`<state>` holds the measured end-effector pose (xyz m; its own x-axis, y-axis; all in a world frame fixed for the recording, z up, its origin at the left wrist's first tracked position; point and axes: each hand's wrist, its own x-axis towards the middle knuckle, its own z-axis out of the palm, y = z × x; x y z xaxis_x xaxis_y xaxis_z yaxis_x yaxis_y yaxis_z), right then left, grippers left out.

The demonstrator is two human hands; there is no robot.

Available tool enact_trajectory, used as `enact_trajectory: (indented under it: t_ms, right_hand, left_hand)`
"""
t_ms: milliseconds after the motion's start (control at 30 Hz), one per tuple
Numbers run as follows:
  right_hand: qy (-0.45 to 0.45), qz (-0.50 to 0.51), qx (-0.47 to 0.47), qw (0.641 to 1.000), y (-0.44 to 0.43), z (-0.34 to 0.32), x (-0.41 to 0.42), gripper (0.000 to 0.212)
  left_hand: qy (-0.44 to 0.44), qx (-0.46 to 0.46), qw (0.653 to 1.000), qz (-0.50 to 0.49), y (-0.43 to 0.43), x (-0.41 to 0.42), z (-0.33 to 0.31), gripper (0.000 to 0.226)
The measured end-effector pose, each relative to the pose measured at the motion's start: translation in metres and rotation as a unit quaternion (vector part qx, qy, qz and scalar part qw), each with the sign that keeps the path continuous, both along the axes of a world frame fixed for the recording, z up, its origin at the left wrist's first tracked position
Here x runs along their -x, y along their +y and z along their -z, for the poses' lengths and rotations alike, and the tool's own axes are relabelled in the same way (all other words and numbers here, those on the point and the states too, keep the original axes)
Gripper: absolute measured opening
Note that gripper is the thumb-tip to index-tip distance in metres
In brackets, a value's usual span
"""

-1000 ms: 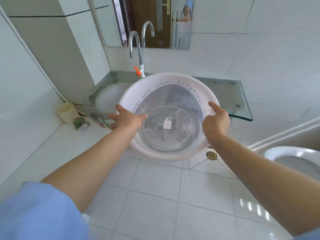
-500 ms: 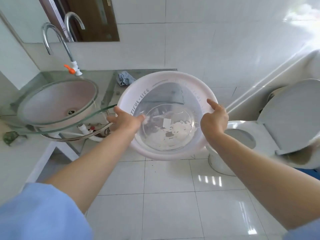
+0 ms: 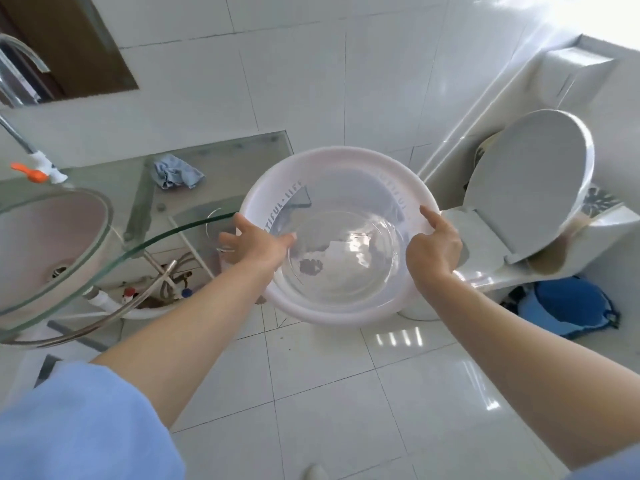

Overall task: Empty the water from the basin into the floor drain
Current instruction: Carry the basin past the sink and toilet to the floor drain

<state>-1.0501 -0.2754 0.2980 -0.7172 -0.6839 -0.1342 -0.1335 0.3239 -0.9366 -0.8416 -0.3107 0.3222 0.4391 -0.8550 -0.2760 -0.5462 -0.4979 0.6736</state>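
I hold a pale pink plastic basin (image 3: 332, 174) with grey lettering on its inner wall in mid-air above the white tiled floor. Clear water lies in its bottom and it sits close to level. My left hand (image 3: 258, 242) grips the left rim with the thumb inside. On the right rim my right hand (image 3: 434, 249) clamps down, index finger stretched along the edge. The floor drain is not visible in this view; the basin may be covering it.
A glass counter (image 3: 194, 223) with a round sink (image 3: 52, 237), tap and blue cloth (image 3: 176, 173) is on the left, pipes below it. A toilet (image 3: 533, 188) with raised lid stands at right, a blue bucket (image 3: 571, 304) beside it.
I have turned right and carried the basin away from the sink toward the toilet side. The floor drain seen one second ago is out of sight now. Both hands keep the same grip.
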Motion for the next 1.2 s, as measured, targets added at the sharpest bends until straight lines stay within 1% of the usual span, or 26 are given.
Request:
enact_trajectory:
  t_ms: [200,367,567,833,933,1067,1200]
  right_hand:
    - [-0.019,0.023,-0.004,1.0,-0.01,0.039,0.019,0.078]
    - [-0.024,0.019,-0.027,0.999,-0.023,0.074,0.042,0.077]
    - [-0.014,-0.013,-0.037,0.999,-0.045,0.119,0.079,0.077]
    - [-0.017,-0.025,-0.046,0.999,-0.052,0.203,0.115,0.08]
    - [-0.013,-0.024,-0.059,0.998,-0.058,0.235,0.122,0.08]
    - [0.003,-0.037,-0.057,0.998,-0.066,0.29,0.113,0.079]
    - [-0.002,-0.036,-0.065,0.997,-0.064,0.355,0.098,0.076]
  left_hand:
    - [-0.015,0.003,1.0,0.014,-0.018,0.02,0.03,0.087]
    - [-0.008,-0.009,1.0,-0.008,-0.038,0.045,0.064,0.081]
    - [0.002,-0.016,0.998,-0.055,-0.053,0.078,0.115,0.084]
    - [0.007,-0.022,0.997,-0.076,-0.06,0.111,0.21,0.083]
    - [0.019,-0.044,0.996,-0.08,-0.066,0.114,0.248,0.084]
    - [0.022,-0.051,0.995,-0.085,-0.072,0.106,0.31,0.08]
    - [0.0,-0.047,0.995,-0.087,-0.073,0.09,0.376,0.077]
